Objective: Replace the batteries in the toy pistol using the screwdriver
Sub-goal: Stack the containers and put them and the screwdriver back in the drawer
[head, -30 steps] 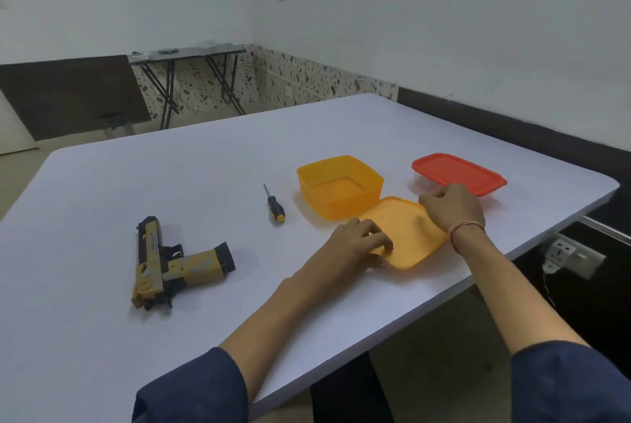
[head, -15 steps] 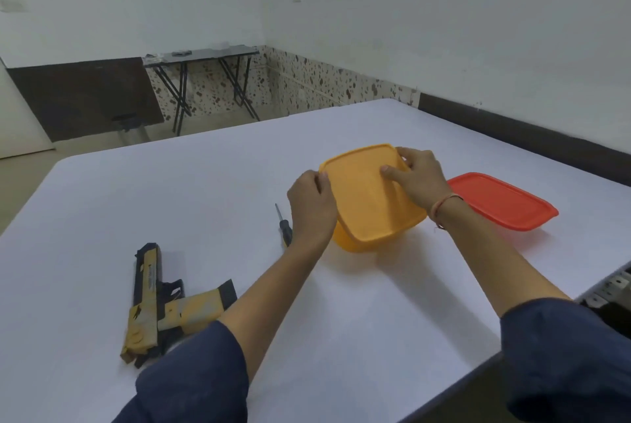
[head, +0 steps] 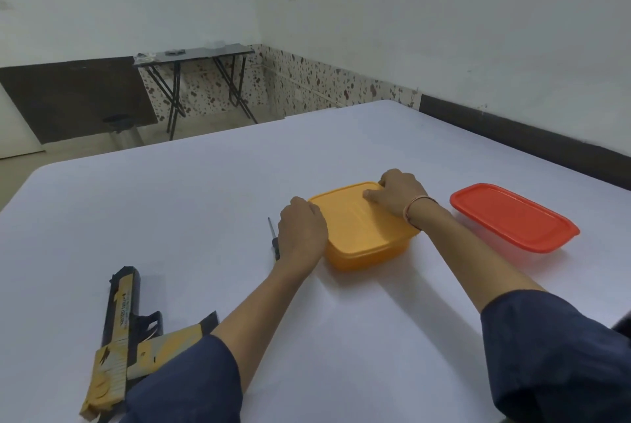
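A yellow and black toy pistol lies on the white table at the lower left, partly behind my left sleeve. A small black screwdriver lies just left of my left hand, mostly hidden by it. An orange box with its orange lid on top stands in the middle. My left hand curls over the lid's left edge. My right hand presses its fingers on the lid's far corner.
A clear box with a red lid stands to the right of the orange box. A black folding table stands by the far wall. The table's far edge runs behind the boxes.
Both hands lifted the orange lid off the table, carried it over the open orange box and set it down on the box. The camera view shifted.
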